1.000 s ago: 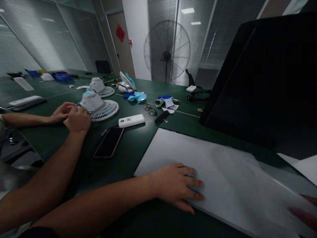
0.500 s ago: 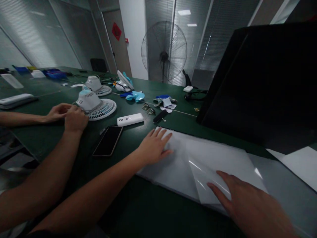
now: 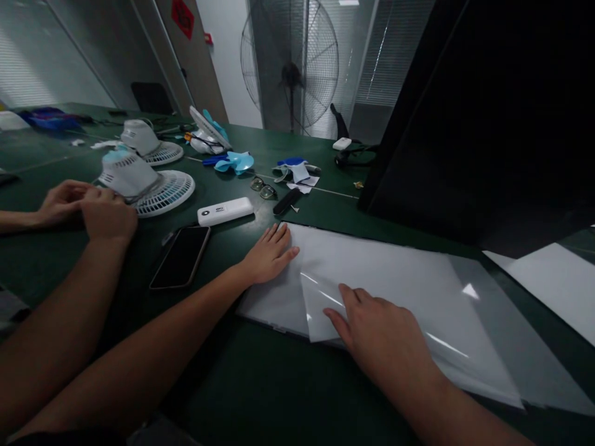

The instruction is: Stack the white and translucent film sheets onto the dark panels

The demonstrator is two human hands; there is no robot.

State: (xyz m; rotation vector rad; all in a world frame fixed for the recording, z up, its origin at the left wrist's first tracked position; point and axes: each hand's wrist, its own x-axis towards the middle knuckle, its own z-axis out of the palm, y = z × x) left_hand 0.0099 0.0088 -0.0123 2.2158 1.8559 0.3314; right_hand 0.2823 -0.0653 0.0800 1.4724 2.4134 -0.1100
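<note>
Well, my left hand lies palm down at the left end of the white panel, fingers spread near its far corner and gripping nothing. My right hand is over the clear sheet, partly open, its thumb set apart from the forefinger. With the glare and the dim light, I can't tell whether I have a fold of the film pinched or am only touching it.

The sheet lies across the panel, its left end short of my left hand and its other end reaching past the panel's right side. It looks thin and a little raised near my right fingers, so I judge that a light, low touch suits it best; a hard pinch could crease it. The left hand is well placed to steady the panel, and even pressure there should stop it sliding on the green table. Any pull with the right is best slow and nearly level, with the film smooth rather than buckled.

The phone and white power bank sit to the left, beyond the panel's edge, and a co-worker's hands are farther left, by the small fan parts.
</note>
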